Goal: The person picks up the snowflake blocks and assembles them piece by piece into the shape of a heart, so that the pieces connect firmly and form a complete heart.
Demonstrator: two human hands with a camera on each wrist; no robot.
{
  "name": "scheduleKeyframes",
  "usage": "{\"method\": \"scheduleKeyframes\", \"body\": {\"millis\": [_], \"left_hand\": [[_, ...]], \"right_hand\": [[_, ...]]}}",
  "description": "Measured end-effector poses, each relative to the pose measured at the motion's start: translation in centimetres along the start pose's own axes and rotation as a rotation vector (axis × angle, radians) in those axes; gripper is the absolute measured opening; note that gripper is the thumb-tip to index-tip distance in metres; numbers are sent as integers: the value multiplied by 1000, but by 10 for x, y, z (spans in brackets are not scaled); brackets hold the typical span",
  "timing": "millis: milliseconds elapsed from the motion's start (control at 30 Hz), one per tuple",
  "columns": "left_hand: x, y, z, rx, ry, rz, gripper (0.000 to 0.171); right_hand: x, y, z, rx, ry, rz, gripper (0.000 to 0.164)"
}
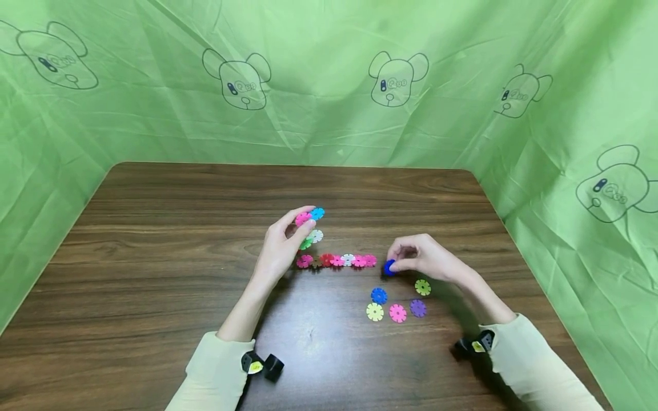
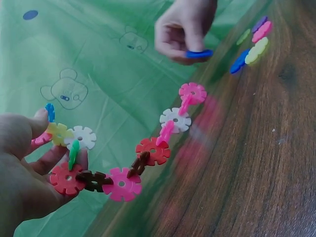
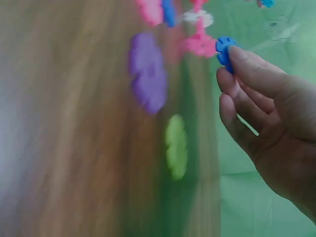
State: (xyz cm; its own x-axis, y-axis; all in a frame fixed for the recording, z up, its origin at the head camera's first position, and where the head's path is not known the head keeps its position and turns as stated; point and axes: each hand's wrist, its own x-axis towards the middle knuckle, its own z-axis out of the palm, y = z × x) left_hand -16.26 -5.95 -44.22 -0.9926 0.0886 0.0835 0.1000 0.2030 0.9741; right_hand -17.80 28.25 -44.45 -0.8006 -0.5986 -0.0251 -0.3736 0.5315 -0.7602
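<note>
A chain of interlocking plastic snowflake discs (image 1: pixel 336 260) in pink, red, brown, white, green and blue lies bent over the table. My left hand (image 1: pixel 280 248) holds its left end, thumb and fingers around the pink disc (image 1: pixel 302 219) beside a light blue one (image 1: pixel 317 213). From that hand, the chain runs right to a pink end disc (image 2: pixel 192 93). Just beyond this end, my right hand (image 1: pixel 426 257) pinches a dark blue snowflake disc (image 3: pixel 226 53) between thumb and fingertips. In the head view a small gap separates the blue disc from the chain.
Loose discs lie near the right hand: blue (image 1: pixel 378 295), pale yellow (image 1: pixel 374 311), pink (image 1: pixel 397 313), purple (image 1: pixel 418 308) and lime green (image 1: pixel 422 286). They rest on the brown wooden table (image 1: pixel 154 257). Green cloth (image 1: pixel 319 125) hangs behind and at both sides.
</note>
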Motion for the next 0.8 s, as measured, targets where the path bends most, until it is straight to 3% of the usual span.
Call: {"method": "scheduleKeyframes", "body": {"millis": [300, 800], "left_hand": [[1, -1, 1, -28, -23, 30, 34], [-4, 5, 5, -15, -58, 94, 34]], "right_hand": [[30, -34, 5, 122, 289, -14, 11], [67, -82, 37, 315, 524, -210, 14]]}}
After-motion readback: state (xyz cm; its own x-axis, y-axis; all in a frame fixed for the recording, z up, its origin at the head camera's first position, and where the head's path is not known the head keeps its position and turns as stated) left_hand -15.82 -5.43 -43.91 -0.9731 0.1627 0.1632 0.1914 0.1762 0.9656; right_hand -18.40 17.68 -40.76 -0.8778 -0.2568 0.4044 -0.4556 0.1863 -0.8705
